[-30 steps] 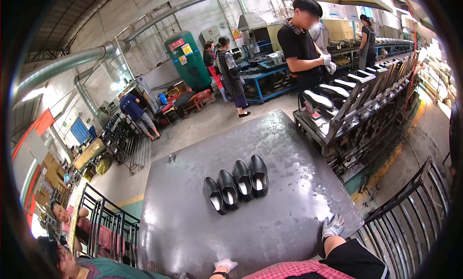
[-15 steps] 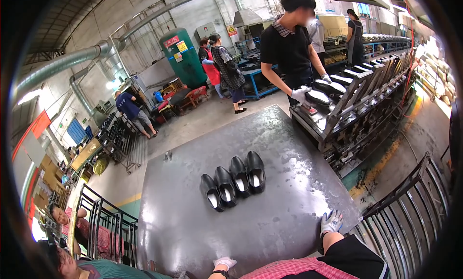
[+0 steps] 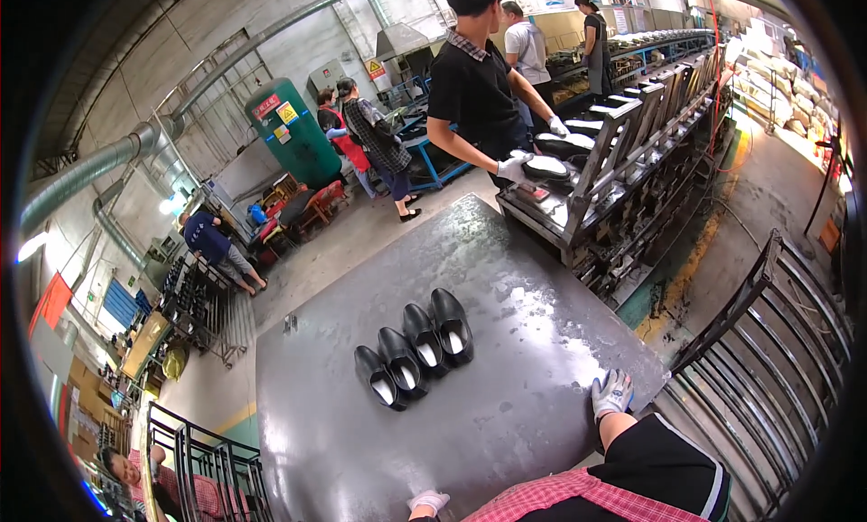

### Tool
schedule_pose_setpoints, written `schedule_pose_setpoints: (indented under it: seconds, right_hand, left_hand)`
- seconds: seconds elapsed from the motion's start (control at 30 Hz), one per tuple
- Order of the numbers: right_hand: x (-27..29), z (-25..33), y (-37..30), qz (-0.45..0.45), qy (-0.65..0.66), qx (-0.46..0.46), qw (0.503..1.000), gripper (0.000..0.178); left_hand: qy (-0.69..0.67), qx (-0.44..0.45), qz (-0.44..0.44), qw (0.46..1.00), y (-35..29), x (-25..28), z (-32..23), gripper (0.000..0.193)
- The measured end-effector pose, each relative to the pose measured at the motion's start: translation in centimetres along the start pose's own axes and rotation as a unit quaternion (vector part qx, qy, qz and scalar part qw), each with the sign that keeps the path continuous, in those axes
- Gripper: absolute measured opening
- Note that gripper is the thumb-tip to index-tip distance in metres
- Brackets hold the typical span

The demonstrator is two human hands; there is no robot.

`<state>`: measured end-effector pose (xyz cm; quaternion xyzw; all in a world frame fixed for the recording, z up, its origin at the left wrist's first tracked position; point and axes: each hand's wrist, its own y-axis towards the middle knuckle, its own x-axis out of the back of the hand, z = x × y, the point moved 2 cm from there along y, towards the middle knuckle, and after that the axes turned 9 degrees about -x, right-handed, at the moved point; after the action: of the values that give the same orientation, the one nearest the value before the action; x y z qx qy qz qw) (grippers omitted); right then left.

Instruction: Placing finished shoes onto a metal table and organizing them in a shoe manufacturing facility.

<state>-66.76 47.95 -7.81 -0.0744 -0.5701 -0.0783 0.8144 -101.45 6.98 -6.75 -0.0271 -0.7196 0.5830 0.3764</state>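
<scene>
My right hand (image 3: 613, 394), in a white-and-grey work glove, lies flat on the right edge of a dark metal tabletop (image 3: 506, 432), fingers stretched out and nothing held. At the near edge rests my left hand (image 3: 429, 501), also gloved in white; it looks laid on the top with nothing in it, only partly visible. Several black slip-on shoes (image 3: 415, 350) with pale insoles stand side by side in a row on the tabletop, ahead of both hands and touching neither.
Beyond the far right corner, a person in black with white gloves (image 3: 514, 168) handles shoes on a long rack line (image 3: 623, 134). A metal-barred rack (image 3: 768, 341) stands at right, another barred rack (image 3: 194, 450) at left with a person behind it. A green tank (image 3: 293, 134) stands farther back.
My view has swung to the right, so the scene sits farther left. The person at the lower left has mostly left view. Both my hands stay on the table; the shoes remain in their row.
</scene>
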Motion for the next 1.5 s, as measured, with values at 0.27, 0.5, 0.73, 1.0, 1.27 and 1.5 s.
schedule_pose_setpoints:
  seconds: [0.27,0.5,0.73,1.0,1.27,1.5]
  right_hand:
    - [0.5,0.4,-0.2,0.009,-0.003,-0.002,1.000,0.065]
    - [1.5,0.7,-0.2,0.025,0.010,0.003,1.000,0.063]
    - [0.6,0.4,-0.5,0.009,0.019,0.016,1.000,0.062]
    - [0.1,0.3,-0.3,0.024,0.002,0.001,1.000,0.064]
    - [0.6,0.1,0.1,0.040,-0.006,0.034,0.999,0.066]
    - [1.5,0.6,-0.3,0.036,-0.007,0.034,0.999,0.063]
  left_hand:
    - [0.040,0.045,-0.036,0.998,2.1,-1.1,1.3,0.061]
    - [0.038,0.043,-0.044,0.997,1.9,-1.4,1.1,0.062]
    - [0.033,0.039,-0.046,0.998,1.1,-1.1,1.1,0.059]
    - [0.031,0.032,-0.045,0.998,0.0,-0.6,0.7,0.056]
    - [0.045,0.019,-0.081,0.995,0.1,-0.7,0.3,0.055]
    - [0.039,-0.004,-0.092,0.995,-0.4,-1.1,0.5,0.052]
